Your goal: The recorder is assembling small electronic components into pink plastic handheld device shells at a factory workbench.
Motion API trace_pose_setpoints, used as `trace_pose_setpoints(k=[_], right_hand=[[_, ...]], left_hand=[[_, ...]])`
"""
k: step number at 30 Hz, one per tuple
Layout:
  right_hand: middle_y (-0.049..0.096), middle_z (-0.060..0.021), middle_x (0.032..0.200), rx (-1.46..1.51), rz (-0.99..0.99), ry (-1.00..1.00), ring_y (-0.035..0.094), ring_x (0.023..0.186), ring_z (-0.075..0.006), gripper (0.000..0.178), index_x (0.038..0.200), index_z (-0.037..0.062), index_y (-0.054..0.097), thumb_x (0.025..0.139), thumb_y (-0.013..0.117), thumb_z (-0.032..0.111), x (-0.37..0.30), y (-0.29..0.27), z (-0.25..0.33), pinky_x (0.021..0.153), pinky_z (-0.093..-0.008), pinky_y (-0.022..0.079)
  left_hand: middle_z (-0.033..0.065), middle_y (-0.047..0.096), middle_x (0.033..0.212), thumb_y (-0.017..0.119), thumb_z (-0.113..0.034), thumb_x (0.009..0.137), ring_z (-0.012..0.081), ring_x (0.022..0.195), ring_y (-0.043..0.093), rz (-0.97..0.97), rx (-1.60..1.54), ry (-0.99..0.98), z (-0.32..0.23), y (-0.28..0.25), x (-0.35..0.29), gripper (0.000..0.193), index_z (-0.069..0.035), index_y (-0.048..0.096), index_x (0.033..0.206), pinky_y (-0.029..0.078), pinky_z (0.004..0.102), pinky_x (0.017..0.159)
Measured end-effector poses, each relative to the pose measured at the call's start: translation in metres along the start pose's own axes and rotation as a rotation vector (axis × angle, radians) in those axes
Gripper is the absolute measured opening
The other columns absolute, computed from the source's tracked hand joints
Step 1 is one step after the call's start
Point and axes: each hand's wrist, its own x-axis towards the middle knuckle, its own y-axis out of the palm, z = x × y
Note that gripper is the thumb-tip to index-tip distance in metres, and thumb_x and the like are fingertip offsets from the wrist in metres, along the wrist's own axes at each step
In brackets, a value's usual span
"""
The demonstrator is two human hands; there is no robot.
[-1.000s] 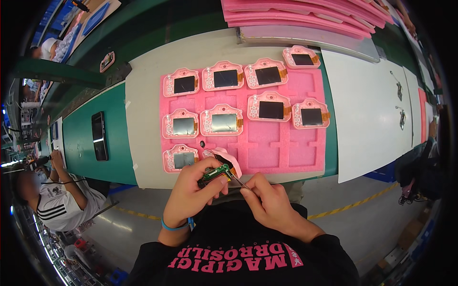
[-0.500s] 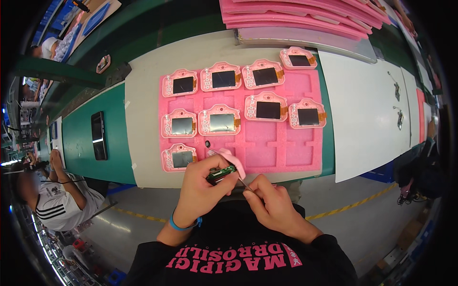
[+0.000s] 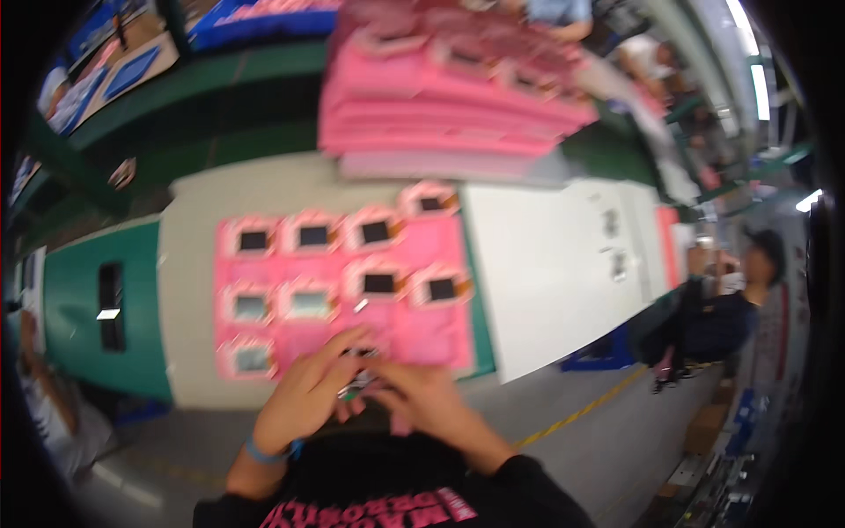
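My left hand [image 3: 304, 392] is closed on a small green circuit board [image 3: 354, 385], blurred by motion. Against its other side lies my right hand [image 3: 422, 396], fingers bent and pressed in. Whether a thin tool is still between them is hidden by the blur. A bit of pink material [image 3: 400, 422] shows below the right fingers. Just beyond the hands lies a pink foam tray [image 3: 431, 339] bearing several pink device shells, each with a screen; some screens are dark, others, such as this silvery one [image 3: 308, 304], are light.
Stacked pink foam trays [image 3: 440, 123] stand at the back of the table. To the right is a white sheet [image 3: 550, 273] with small parts [image 3: 613, 242] on it. A black phone [image 3: 111, 304] lies on the green mat at left. A co-worker [image 3: 731, 299] is at far right.
The view has swung to the right, so the table appears farther left and lower. My hands have come together around the board; the thin tool seen in my right hand no longer shows.
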Motion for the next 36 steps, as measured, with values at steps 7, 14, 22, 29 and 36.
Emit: trace_pose_setpoints(k=[7, 14, 22, 29, 36], right_hand=[[0.080, -0.0071, 0.095, 0.053, 0.186, 0.157, 0.074, 0.077, -0.0178, 0.053, 0.145, 0.0108, 0.069, 0.093, 0.078, 0.005, 0.020, -0.014, 0.010, 0.068, -0.0289, 0.056], [0.072, -0.0045, 0.082, 0.238, -0.111, 0.167, 0.059, 0.064, -0.0120, 0.052, 0.144, 0.0092, 0.069, 0.093, 0.076, 0.000, 0.023, -0.011, 0.018, 0.061, -0.0269, 0.048], [0.075, -0.0033, 0.082, -0.225, -0.017, 0.173, 0.068, 0.061, -0.0206, 0.049, 0.140, 0.0121, 0.069, 0.093, 0.083, 0.016, 0.033, -0.005, 0.019, 0.056, -0.0325, 0.050], [0.068, -0.0027, 0.074, -0.165, -0.122, 0.269, 0.067, 0.061, -0.0201, 0.041, 0.131, 0.0114, 0.071, 0.092, 0.084, 0.017, 0.034, 0.002, 0.021, 0.056, -0.0339, 0.049], [0.063, -0.0006, 0.074, -0.042, -0.078, 0.280, 0.054, 0.063, -0.0134, 0.041, 0.128, 0.0102, 0.072, 0.092, 0.088, 0.020, 0.030, 0.012, -0.013, 0.059, -0.0289, 0.043]], left_hand=[[0.0169, 0.076, 0.113, 0.044, -0.010, 0.111, 0.0204, 0.067, 0.069, -0.036, -0.047, 0.109, 0.000, 0.006, -0.011, 0.055, -0.001, 0.044, 0.165, 0.058, 0.0292, 0.062], [0.0103, 0.078, 0.113, 0.058, -0.009, 0.103, 0.0191, 0.071, 0.070, -0.163, 0.230, 0.113, -0.012, -0.004, -0.032, 0.058, -0.004, 0.050, 0.160, 0.055, 0.0289, 0.064], [0.0055, 0.075, 0.119, 0.078, 0.001, 0.080, 0.0181, 0.074, 0.066, -0.484, 0.842, 0.686, 0.020, -0.007, -0.002, 0.065, -0.009, 0.065, 0.143, 0.054, 0.0320, 0.067], [0.0054, 0.072, 0.122, 0.085, -0.004, 0.078, 0.0192, 0.075, 0.065, -0.449, 0.817, 0.666, 0.017, -0.008, 0.006, 0.066, -0.009, 0.067, 0.141, 0.054, 0.0326, 0.068], [0.0016, 0.069, 0.109, 0.090, -0.011, 0.080, 0.0148, 0.068, 0.062, -0.482, 0.731, 0.607, 0.030, -0.002, 0.003, 0.059, -0.011, 0.071, 0.135, 0.051, 0.0298, 0.062]])
